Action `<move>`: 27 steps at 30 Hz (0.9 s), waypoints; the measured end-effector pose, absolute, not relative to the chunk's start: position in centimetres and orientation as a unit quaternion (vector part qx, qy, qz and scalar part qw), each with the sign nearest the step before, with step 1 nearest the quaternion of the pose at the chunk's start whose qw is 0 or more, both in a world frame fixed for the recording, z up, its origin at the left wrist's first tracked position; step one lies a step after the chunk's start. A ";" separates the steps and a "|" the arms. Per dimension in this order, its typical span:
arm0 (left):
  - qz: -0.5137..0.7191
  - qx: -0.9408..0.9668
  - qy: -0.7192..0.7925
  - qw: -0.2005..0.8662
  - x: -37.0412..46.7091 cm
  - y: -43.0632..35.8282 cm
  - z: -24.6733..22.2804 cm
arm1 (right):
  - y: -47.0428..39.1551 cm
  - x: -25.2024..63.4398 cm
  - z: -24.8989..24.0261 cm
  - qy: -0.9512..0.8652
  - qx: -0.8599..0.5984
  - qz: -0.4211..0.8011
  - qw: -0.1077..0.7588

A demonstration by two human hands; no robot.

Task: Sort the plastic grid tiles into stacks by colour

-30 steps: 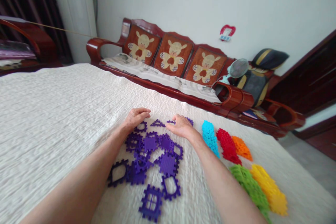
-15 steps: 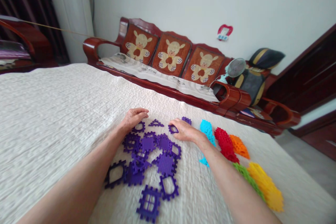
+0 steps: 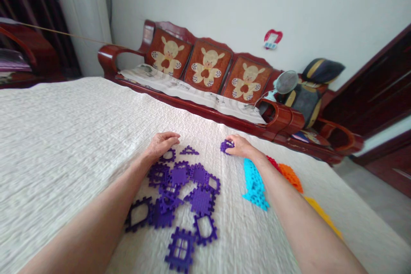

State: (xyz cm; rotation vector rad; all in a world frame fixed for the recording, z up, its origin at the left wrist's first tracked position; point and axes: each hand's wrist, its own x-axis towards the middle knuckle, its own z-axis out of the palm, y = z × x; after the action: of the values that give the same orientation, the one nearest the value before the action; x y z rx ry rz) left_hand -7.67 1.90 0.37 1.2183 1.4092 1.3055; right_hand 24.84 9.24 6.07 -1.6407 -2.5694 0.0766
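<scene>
Purple interlocking pieces [image 3: 201,200] lie scattered and overlapping on the white quilted cloth [image 3: 96,137], squares, frames and a small triangle [image 3: 189,150] among them. My right hand [image 3: 239,145] grips a purple frame piece [image 3: 227,146] at the far side, above a further purple piece or pieces that it partly hides. Beside the triangle, my left hand [image 3: 163,143] rests near a purple frame [image 3: 168,155], its fingers held together; whether anything is between them is hidden.
Right of the purple pieces lies a light blue stack [image 3: 254,184]. My right forearm partly covers the red [image 3: 272,162], orange [image 3: 290,177] and yellow [image 3: 323,216] stacks. A wooden sofa [image 3: 192,109] stands beyond the cloth's far edge.
My right hand has moved right and slightly away with the purple frame, reaching the purple piece at the far side. My left hand has hardly moved. The green stack is now hidden.
</scene>
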 end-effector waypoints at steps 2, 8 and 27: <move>0.523 0.485 0.563 0.417 -7.6 1.8 0.5 | 9.0 24.8 5.9 -0.839 -0.541 0.028 0.047; 0.535 0.480 0.552 0.422 -7.6 1.6 0.7 | 4.7 22.0 6.4 -0.858 -0.486 0.042 0.159; 0.533 0.497 0.551 0.406 -7.7 1.8 0.1 | -3.9 15.6 5.3 -0.904 -0.372 0.144 0.156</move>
State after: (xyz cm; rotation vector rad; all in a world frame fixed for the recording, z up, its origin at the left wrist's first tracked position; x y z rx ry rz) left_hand -7.72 1.82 0.11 1.2549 1.3901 1.3461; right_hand 15.62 -3.86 5.26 -1.0645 -2.5889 0.4115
